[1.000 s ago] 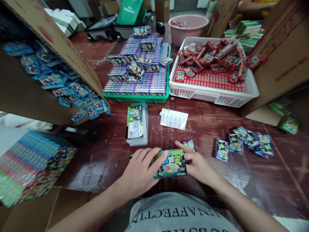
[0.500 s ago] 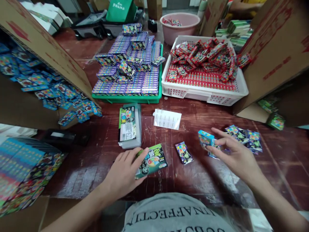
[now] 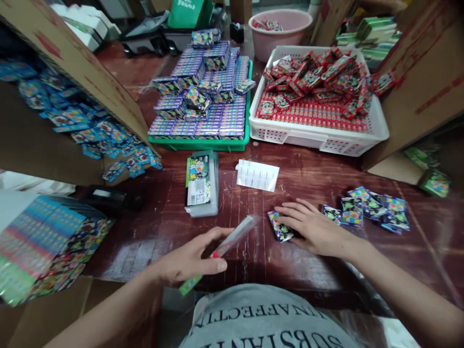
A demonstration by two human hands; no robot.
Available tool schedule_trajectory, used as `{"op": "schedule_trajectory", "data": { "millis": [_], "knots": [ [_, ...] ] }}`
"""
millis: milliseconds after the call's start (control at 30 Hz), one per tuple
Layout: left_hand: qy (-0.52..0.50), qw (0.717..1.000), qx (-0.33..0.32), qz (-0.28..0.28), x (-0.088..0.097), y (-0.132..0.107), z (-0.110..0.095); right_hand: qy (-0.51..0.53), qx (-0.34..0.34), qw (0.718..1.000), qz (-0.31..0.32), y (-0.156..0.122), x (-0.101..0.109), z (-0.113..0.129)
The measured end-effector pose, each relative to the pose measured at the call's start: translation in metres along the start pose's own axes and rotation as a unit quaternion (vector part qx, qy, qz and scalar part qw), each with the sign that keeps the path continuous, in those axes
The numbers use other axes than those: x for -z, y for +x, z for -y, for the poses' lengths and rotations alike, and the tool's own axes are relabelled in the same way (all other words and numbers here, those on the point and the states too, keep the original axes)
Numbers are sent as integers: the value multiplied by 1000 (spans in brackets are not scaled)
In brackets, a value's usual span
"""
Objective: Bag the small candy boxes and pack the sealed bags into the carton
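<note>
My left hand (image 3: 188, 258) pinches a flat green packet (image 3: 221, 249), tilted edge-on and blurred, just above the dark red table near my body. My right hand (image 3: 313, 229) lies flat with fingers stretched out, its fingertips on a small purple packet (image 3: 280, 227) that rests on the table. A loose pile of small blue and green packets (image 3: 369, 208) lies to the right of that hand. A clear plastic case with a green label (image 3: 201, 181) and a white paper slip (image 3: 257, 175) sit further out in front of me.
A green tray (image 3: 203, 143) of stacked purple boxes and a white basket (image 3: 319, 137) of red packets stand at the back. Cardboard boxes (image 3: 83, 63) spill blue packets at left; another carton (image 3: 424, 72) stands at right. Stacked packs (image 3: 39, 246) lie at near left.
My right hand came back left from the pile and settled flat on the purple packet; the blue packet it held is gone from it. My left hand lifted and tilted the green packet edge-on.
</note>
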State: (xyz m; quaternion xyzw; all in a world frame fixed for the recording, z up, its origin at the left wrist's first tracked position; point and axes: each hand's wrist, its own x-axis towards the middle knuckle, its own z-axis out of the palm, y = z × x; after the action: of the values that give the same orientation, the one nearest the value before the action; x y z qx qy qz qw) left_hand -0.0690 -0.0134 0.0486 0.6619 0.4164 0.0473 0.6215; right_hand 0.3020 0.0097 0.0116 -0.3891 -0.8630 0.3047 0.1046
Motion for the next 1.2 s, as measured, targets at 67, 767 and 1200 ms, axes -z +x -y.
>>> {"op": "schedule_trajectory", "data": {
  "millis": [67,767,1200],
  "knots": [
    [-146,986,54,56,3,-2,7,16,-6,1000,-26,7,2,-2],
    [-231,958,81,152,16,48,23,323,-111,940,6,36,-7,16],
    [-291,947,58,125,9,62,24,467,-223,823,-237,43,-25,20]
  ]
}}
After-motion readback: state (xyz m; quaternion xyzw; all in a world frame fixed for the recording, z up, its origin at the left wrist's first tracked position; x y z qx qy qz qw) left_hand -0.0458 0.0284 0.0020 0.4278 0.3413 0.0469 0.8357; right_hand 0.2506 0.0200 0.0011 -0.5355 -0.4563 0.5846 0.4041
